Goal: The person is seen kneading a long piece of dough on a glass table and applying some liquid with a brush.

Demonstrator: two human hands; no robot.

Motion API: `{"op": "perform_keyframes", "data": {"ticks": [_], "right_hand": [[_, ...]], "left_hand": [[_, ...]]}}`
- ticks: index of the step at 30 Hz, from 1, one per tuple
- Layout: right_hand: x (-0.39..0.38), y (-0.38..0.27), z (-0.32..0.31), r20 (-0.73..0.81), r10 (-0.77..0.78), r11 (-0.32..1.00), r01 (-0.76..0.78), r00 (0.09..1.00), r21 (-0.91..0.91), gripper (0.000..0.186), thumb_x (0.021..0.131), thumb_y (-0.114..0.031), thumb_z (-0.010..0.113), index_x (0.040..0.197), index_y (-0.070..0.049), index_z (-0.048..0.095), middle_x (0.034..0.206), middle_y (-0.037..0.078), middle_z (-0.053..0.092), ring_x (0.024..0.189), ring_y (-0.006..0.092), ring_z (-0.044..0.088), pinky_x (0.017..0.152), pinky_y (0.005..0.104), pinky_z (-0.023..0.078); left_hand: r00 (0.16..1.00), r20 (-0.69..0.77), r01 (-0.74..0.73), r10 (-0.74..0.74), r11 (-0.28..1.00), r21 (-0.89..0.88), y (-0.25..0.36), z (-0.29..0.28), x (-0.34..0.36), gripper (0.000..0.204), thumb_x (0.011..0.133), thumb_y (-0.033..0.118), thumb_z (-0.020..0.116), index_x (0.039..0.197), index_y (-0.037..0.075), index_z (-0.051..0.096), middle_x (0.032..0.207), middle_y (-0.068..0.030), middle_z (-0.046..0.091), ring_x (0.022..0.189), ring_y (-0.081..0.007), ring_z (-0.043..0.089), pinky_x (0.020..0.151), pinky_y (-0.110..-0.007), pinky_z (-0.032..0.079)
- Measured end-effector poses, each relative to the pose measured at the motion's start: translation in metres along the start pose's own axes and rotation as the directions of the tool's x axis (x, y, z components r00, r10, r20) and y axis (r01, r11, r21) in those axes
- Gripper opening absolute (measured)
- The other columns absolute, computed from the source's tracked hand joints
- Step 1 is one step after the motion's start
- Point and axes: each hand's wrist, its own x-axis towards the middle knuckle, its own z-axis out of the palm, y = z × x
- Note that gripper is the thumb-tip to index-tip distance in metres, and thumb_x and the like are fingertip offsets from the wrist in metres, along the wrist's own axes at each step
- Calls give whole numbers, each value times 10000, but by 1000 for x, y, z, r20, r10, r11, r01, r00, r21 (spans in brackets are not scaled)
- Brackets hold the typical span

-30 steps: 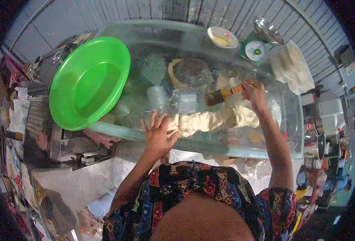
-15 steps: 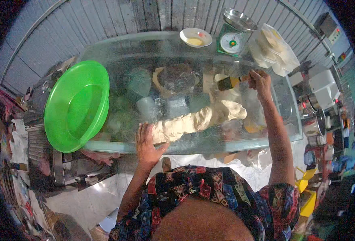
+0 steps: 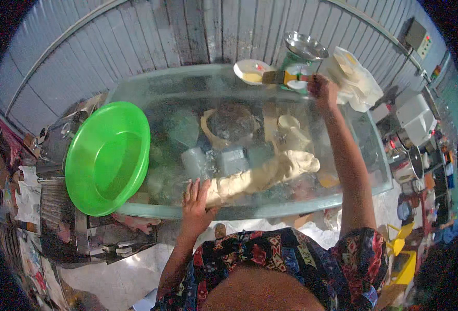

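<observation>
A long, lumpy roll of pale dough [image 3: 262,179] lies slantwise across the glass-topped table [image 3: 159,83], its right end farther from me. My left hand [image 3: 195,208] rests at the roll's left end, fingers extended and touching it. Over the table's far side, my right hand [image 3: 323,92] grips a flat brush [image 3: 275,78] by its handle, the dark bristles pointing left. The bristles reach the right rim of a white bowl [image 3: 238,69] with something yellow inside; whether they touch the contents I cannot tell.
A large green basin [image 3: 76,171] leans over the table's left edge. Behind the brush stands a kitchen scale with a metal pan [image 3: 306,46]. Translucent plastic containers [image 3: 361,83] are at the far right corner. Various items show through the glass.
My right hand has carried the brush from above the table's right side away from me and leftward to the bowl. My left hand stays at the dough's left end.
</observation>
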Motion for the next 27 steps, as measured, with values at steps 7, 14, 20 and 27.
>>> {"op": "perform_keyframes", "data": {"ticks": [7,14,20,27], "right_hand": [[90,141,89,47,-20,992,14,999,126,284,962,-271,511,778,-54,510,743,123,622,546,196,552,412,296,376],[173,224,48,93,-78,934,105,993,-341,367,978,-363,473,1065,-6,468,866,207,609,647,289,604,540,377,493],[-4,96,99,178,598,801,-593,781,-86,674,922,-504,528,1378,-42,350,1142,290,571,997,411,626,816,493,515],[-194,99,56,853,6,604,678,522,-419,645,812,-317,737,1370,-126,476,1248,206,570,1122,361,574,917,446,476]], "left_hand": [[994,31,99,-103,990,98,-9,17,-12,836,736,329,748,1461,206,349,1510,-161,288,1392,-407,250,1130,-561,204],[997,61,49,-55,994,96,-15,19,8,845,741,331,754,1461,176,340,1497,-193,295,1375,-424,264,1121,-564,217],[985,-149,66,-92,983,-169,-25,30,-5,863,719,351,760,1438,105,350,1471,-214,332,1343,-441,296,1103,-561,230],[991,-129,26,-34,997,-66,-12,26,0,734,708,289,751,1348,93,450,1376,-195,419,1245,-403,391,1050,-526,280]]}}
